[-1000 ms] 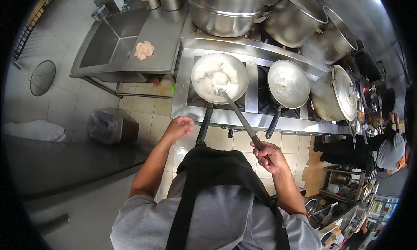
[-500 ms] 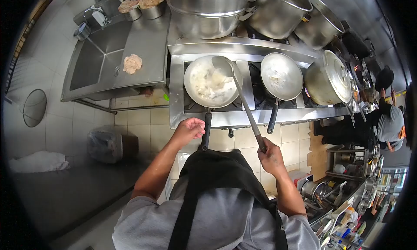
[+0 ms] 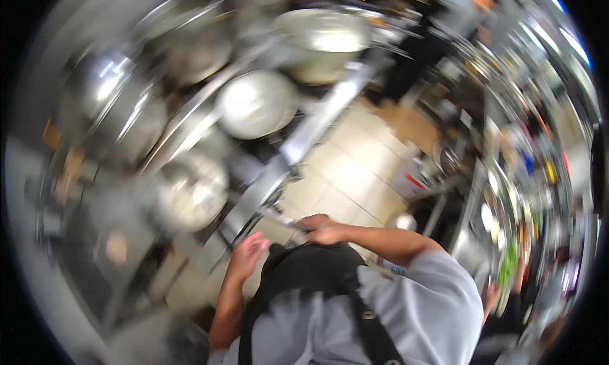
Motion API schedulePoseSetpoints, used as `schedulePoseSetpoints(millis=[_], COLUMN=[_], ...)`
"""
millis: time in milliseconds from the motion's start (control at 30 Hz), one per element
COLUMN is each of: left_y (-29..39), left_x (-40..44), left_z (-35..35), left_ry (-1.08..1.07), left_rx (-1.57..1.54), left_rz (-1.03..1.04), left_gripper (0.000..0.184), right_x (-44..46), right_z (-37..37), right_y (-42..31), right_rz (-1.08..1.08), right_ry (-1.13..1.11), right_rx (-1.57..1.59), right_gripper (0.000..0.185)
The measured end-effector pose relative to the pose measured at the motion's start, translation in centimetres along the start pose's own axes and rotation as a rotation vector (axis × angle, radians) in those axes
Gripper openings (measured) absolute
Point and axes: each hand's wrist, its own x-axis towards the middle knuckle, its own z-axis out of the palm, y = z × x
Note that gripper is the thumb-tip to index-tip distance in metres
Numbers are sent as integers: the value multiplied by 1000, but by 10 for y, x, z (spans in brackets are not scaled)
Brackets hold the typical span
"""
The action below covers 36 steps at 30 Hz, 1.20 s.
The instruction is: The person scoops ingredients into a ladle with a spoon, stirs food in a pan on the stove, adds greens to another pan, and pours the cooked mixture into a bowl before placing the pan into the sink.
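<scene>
The view is smeared by motion. My right hand (image 3: 322, 229), in front of my black apron, is closed around the handle end of a long metal ladle. Its shaft is blurred and runs left towards a frying pan (image 3: 219, 203) on the stove. Pale, whitish food (image 3: 187, 206) lies in that pan, and the ladle's bowl appears to rest there. My left hand (image 3: 249, 249) is beside the pan's dark handle (image 3: 248, 228), fingers apart and holding nothing that I can see. Whether it touches the handle is unclear.
A second pan (image 3: 257, 105) and a large lidded pot (image 3: 317, 48) stand farther along the stove. Big steel pots (image 3: 190, 41) line the back. A pale lump (image 3: 117, 247) lies on the sink counter. Another person's hand (image 3: 491, 295) is near green vegetables (image 3: 507, 263) at right.
My view has swung right, so the stove now slants at left. My right hand has come closer to my left hand and body, still gripping the ladle. My left hand's fingers have straightened.
</scene>
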Motion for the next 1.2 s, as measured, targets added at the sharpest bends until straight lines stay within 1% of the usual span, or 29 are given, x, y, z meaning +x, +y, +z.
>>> schedulePoseSetpoints(millis=[33, 67, 100, 133, 167, 200, 267, 333, 367, 400, 433, 467, 500, 567, 600, 633, 700, 733, 767, 800, 833, 867, 900, 933, 1000, 1100, 1200], left_y=[9, 21, 32, 41, 59, 72, 85, 107, 119, 130, 144, 153, 163, 177, 184, 190, 202, 210, 216, 222, 226, 229, 232, 234, 239, 257, 272], left_x=[3, 9, 19, 22, 32, 34, 52, 65, 76, 86, 91, 99, 107, 122, 128, 134, 145, 148, 154, 161, 166, 169, 174, 179, 189, 200, 210], left_z=[8, 17, 29, 38, 48, 59, 75, 99, 109, 121, 138, 151, 163, 190, 205, 220, 249, 266, 278, 289, 303, 315, 329, 341, 364, 392, 410], left_ry=[-36, -55, -90, -96, -97, -88, -110, -154, -200, -242, -230, -217, -248, -295, -313, -300, -277, -262, -261, -257, -281, -302, -324, -342, -371, -418, -488], left_rx=[-18, -42, -56, -84, -122, -209, -94, -105, -80, -61, -32, 15, 21, -11, -69, -85, -127, -133, -81, -31, -14, 3, 22, 32, 54, 47, 32], left_rz=[50, 94, 197, 290, 378, 420, 585, 638, 711, 783, 786, 833, 823, 801, 764, 748, 690, 658, 617, 578, 519, 458, 396, 346, 247, 79, -53], left_gripper=[50, 53, 53, 54, 55, 57, 57, 47, 44, 41, 39, 40, 39, 38, 38, 36, 34, 33, 31, 30, 28, 26, 24, 22, 19, 16, 14], right_x=[-6, -4, -15, -13, -7, -10, -6, -2, -6, -21, -41, -58, -68, -122, -155, -198, -283, -338, -383, -428, -469, -500, -525, -543, -557, -565, -570], right_z=[-22, -13, -27, -18, -21, -24, -28, -41, -49, -66, -91, -115, -134, -199, -234, -271, -336, -371, -397, -412, -428, -441, -450, -459, -474, -479, -474], right_y=[-35, -22, -44, -41, -37, -43, -38, -33, -28, -24, -20, -9, 21, 67, 98, 133, 226, 230, 245, 301, 322, 346, 370, 378, 390, 417, 440], right_rz=[-11, 28, 0, -5, -194, -279, -386, -425, -443, -422, -401, -381, -398, -357, -219, -29, 311, 460, 693, 658, 840, 1093, 1231, 1355, 1595, 1669, 1464], right_ry=[-36, -81, -39, -16, 121, 194, 262, 337, 373, 348, 318, 283, 370, 779, 1056, 1168, 1649, 1850, 2011, 2151, 2191, 2216, 2212, 2137, 2051, 1971, 2037], right_rx=[198, 200, 341, 478, 443, 556, 573, 566, 566, 564, 558, 552, 460, 401, 236, 253, 8, 60, -11, -64, -257, -358, -419, -230, 5, -25, -246], right_gripper=[38, 34, 29, 25, 20, 16, 15, 16, 17, 19, 22, 24, 32, 35, 38, 41, 41, 43, 50, 57, 65, 73, 80, 82, 79, 72, 61])
